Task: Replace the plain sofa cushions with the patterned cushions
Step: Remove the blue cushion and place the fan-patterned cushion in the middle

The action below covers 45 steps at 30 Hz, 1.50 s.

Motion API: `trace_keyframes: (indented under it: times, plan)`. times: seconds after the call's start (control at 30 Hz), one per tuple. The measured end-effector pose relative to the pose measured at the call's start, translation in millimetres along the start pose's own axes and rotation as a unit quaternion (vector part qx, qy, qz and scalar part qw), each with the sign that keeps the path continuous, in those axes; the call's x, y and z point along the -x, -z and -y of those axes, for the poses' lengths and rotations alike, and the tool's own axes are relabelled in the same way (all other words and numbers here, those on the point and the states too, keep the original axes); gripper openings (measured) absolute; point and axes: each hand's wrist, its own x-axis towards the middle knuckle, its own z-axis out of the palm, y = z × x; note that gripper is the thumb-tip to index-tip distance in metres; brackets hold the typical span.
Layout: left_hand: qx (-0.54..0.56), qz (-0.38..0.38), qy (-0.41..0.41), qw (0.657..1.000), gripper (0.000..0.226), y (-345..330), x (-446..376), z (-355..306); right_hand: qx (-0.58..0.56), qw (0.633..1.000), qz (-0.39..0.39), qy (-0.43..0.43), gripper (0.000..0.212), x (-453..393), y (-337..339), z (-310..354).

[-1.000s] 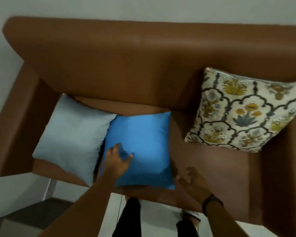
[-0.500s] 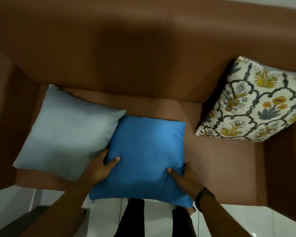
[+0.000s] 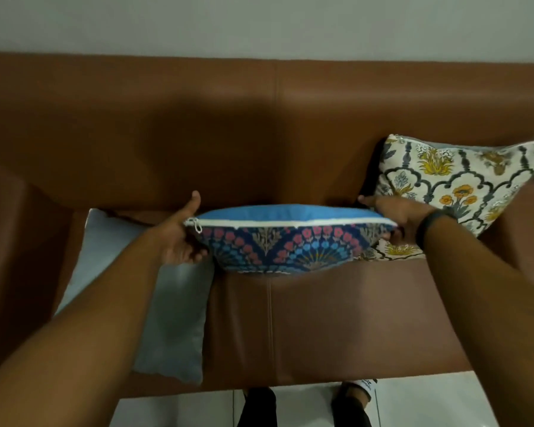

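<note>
Between both hands I hold a cushion (image 3: 290,245) edge-on above the brown sofa seat (image 3: 336,318). Its top face is plain blue, and its underside shows a navy pattern with red and blue flowers, with a white zip along the edge. My left hand (image 3: 179,235) grips its left end, and my right hand (image 3: 395,214) grips its right end. A plain pale grey cushion (image 3: 170,318) lies flat on the left of the seat, partly under my left arm. A cream floral cushion (image 3: 457,186) leans against the backrest at the right.
The sofa's backrest (image 3: 259,124) runs across the view with a white wall behind it. The left armrest (image 3: 19,241) and right armrest (image 3: 530,241) bound the seat. My legs and a sandal (image 3: 361,392) stand on white floor tiles by the sofa's front edge.
The blue cushion lay flat on the seat under my hands. Now both hands have lifted it and tipped it edge-on, which shows its patterned underside.
</note>
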Motion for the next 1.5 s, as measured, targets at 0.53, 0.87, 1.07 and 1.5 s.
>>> trace_keyframes:
  times: [0.53, 0.87, 1.07, 1.5]
  plan:
    - [-0.017, -0.040, -0.105, 0.994, 0.106, -48, -68, -25, -0.178, 0.952, -0.099, 0.230, 0.094, -86, -60, 20]
    - [-0.379, -0.347, -0.527, 0.677, 0.090, -117, -75, 20, 0.149, 0.773, -0.407, 0.464, 0.097, -63, -106, -24]
    - [-0.656, -0.288, -0.414, 0.562, 0.107, -96, -81, 40, 0.329, 0.807, -0.334, 0.359, 0.121, -70, -121, -58]
    - [-0.540, -0.331, -0.390, 0.668, 0.088, -74, -82, 66, 0.086, 0.925, -0.352, 0.118, 0.126, -67, -125, -87]
